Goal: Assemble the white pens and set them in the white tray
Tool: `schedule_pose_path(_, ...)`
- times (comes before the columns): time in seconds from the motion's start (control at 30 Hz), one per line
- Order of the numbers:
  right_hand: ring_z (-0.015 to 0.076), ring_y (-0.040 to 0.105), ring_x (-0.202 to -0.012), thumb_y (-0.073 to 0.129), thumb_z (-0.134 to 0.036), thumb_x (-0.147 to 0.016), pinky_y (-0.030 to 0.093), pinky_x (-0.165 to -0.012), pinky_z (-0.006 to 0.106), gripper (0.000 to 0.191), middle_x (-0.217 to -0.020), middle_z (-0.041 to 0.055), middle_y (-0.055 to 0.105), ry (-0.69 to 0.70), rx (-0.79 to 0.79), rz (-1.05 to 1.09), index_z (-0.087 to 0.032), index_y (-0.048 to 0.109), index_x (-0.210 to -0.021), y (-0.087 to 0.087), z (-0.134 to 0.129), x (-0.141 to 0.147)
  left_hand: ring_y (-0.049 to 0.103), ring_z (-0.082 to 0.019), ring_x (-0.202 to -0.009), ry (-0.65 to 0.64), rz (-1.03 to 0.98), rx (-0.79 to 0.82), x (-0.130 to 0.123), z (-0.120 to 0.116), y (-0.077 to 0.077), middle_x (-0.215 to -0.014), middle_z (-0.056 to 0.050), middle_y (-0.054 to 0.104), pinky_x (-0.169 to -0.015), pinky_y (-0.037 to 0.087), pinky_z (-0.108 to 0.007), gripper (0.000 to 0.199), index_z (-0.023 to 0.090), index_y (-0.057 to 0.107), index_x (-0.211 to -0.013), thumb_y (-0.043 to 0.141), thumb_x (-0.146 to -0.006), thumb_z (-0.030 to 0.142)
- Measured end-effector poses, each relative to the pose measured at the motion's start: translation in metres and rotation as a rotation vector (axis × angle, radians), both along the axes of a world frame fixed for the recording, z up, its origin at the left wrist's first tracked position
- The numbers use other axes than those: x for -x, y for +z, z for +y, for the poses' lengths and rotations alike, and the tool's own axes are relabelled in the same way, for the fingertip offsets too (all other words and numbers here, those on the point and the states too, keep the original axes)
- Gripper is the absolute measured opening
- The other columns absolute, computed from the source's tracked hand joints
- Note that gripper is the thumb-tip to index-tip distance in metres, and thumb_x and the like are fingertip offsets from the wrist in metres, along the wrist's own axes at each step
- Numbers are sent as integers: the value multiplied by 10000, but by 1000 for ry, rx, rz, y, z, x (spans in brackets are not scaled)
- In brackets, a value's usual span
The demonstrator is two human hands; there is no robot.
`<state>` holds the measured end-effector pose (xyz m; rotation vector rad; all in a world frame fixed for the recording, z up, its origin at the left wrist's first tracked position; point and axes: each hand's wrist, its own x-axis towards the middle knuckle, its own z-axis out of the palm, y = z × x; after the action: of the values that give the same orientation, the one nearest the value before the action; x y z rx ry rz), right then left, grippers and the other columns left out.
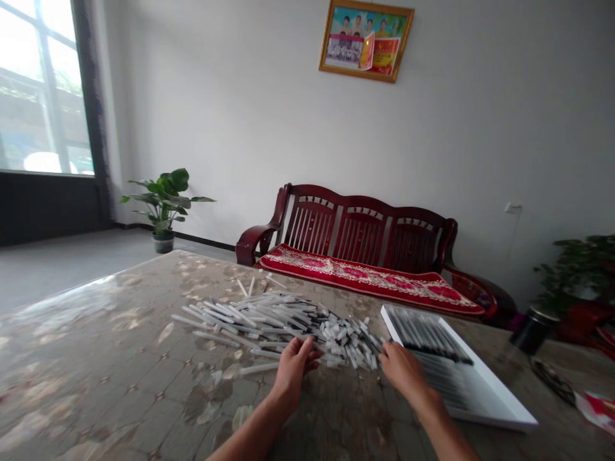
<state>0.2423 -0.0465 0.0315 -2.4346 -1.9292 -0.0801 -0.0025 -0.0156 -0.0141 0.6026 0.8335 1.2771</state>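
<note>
A loose heap of whitish, translucent pen barrels (245,314) lies on the table, with several dark ones among them. At its right end are many short clear pen caps (343,336). My left hand (294,368) is at the near edge of the heap, thumb and fingers closed around the end of what looks like a pen barrel (298,335). My right hand (403,370) is between the caps and a white tray (504,419), its fingers curled together; what they hold is hidden. Inside the tray are rows of pens with dark ends (427,336).
The patterned tabletop (120,358) extends to the left. Behind it stands a dark red wooden bench (362,234) with a red floral cover (369,275). A black container (534,330), a dark cable (552,378) and a red-and-white packet (598,410) are at the right.
</note>
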Motion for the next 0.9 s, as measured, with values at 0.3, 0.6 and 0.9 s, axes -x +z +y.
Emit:
schedule_pose_path(0.3, 202, 671, -886, 459, -271, -922, 472, -769, 269, 243, -923, 59, 711, 422, -428, 494, -235, 699, -900, -13, -17, 53, 695, -96, -583, 52, -200, 167, 2, -1, 11, -657, -10, 670, -542, 575, -164, 154, 153, 552, -777, 665, -875, 116)
schedule_pose_path(0.6, 207, 648, -836, 485, -234, -913, 479, -767, 296, 245, -865, 61, 686, 460, -458, 512, -223, 729, -881, -18, -13, 69, 699, -98, -581, 26, -192, 161, 1, -2, 11, -640, -8, 663, -543, 577, -159, 188, 156, 540, -744, 680, -868, 135)
schedule_pose_path(0.9, 195, 648, -836, 501, -158, -896, 462, -755, 280, 245, -854, 47, 678, 478, -471, 354, -233, 733, -878, -12, -18, 73, 701, -136, -601, -19, -103, 26, 0, 1, -1, -633, 13, 664, -544, 568, -200, 336, 165, 579, -731, 867, -667, 325)
